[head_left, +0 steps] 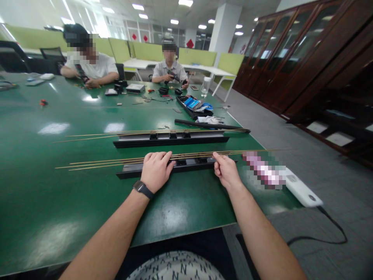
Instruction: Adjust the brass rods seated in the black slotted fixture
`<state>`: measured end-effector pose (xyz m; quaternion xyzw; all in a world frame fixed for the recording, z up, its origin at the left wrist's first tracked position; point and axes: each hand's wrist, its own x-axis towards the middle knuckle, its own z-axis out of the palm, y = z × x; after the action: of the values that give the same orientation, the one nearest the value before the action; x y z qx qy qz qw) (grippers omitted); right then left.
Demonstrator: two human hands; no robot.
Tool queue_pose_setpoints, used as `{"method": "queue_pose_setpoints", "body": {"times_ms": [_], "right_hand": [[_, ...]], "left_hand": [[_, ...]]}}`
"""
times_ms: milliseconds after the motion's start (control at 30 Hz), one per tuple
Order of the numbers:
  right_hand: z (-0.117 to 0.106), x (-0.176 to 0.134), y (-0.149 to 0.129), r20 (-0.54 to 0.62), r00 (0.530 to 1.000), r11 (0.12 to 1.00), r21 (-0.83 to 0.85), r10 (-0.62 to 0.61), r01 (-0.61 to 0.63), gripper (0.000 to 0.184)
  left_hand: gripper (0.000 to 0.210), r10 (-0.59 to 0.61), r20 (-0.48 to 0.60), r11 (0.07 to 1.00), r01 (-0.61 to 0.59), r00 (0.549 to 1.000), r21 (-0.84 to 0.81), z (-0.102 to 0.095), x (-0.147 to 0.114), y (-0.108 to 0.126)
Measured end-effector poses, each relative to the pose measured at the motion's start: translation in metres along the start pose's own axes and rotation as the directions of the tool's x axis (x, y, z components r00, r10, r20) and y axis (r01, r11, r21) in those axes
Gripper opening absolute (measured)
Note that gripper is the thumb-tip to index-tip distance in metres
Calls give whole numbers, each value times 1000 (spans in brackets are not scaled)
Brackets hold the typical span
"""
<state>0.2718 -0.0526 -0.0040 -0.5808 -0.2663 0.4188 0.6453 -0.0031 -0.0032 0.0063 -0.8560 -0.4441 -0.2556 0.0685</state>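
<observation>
right hand [225, 168] pinching gold rods [192, 156], left hand [155, 167] over them, its grip unclear, shirt [177, 266] lettered "n"

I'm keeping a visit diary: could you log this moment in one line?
left hand: over thin, straight golden rods | right hand: curled, touching rods | beneath: long black rail | beyond: second black rail, more rods
</observation>
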Motion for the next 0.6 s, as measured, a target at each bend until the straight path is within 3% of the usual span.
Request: {"method": "queue_pose_setpoints", "body": {"times_ms": [600], "right_hand": [[0,0,-1,-5,1000,1000,1,20,-20,43]], "left_hand": [[37,-4,-3,1000,4,1000,-13,0,0,-1]]}}
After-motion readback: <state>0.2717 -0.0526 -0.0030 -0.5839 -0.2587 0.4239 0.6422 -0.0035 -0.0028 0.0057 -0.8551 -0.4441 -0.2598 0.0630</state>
